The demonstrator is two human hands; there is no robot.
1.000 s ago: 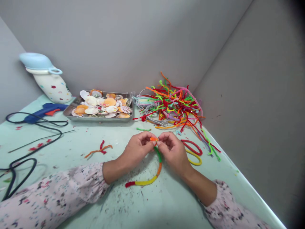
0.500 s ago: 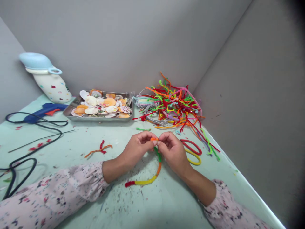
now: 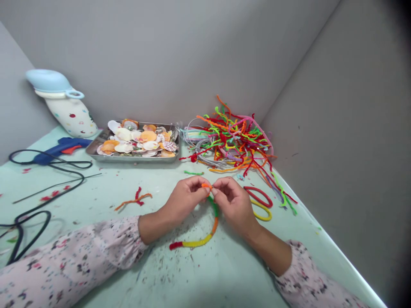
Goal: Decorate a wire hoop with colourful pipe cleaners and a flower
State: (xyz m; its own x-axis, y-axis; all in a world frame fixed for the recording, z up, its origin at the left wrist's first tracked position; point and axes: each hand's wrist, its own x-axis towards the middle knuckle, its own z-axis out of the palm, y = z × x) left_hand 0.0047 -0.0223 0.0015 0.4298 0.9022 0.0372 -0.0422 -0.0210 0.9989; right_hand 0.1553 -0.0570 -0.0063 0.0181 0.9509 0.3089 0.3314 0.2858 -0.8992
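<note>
Fuzzy pipe cleaner in red, yellow, orange and green sections is wrapped into a curved strand (image 3: 196,244), whose lower part rests on the table. At its upper end, an orange pipe cleaner (image 3: 206,186) is pinched between the fingertips of my left hand (image 3: 183,199). Thumb and forefinger of my right hand (image 3: 234,205) close together against the same end, touching the orange piece. My fingers hide part of the join between the orange piece and the green section. Just right of my right hand lie a red loop (image 3: 265,196) and a yellow loop (image 3: 265,217).
Behind my hands are a metal tray (image 3: 138,159) of shells and a tangled pile of pipe cleaners (image 3: 237,137) with wire coils. At left are a blue glue gun (image 3: 48,155), its black cord (image 3: 75,174) and a tilted bottle (image 3: 72,113). Red-and-orange twisted pieces (image 3: 138,199) lie nearer.
The orange end between my fingertips has shifted slightly and now shows a bent shape. Both hands stay in nearly the same place.
</note>
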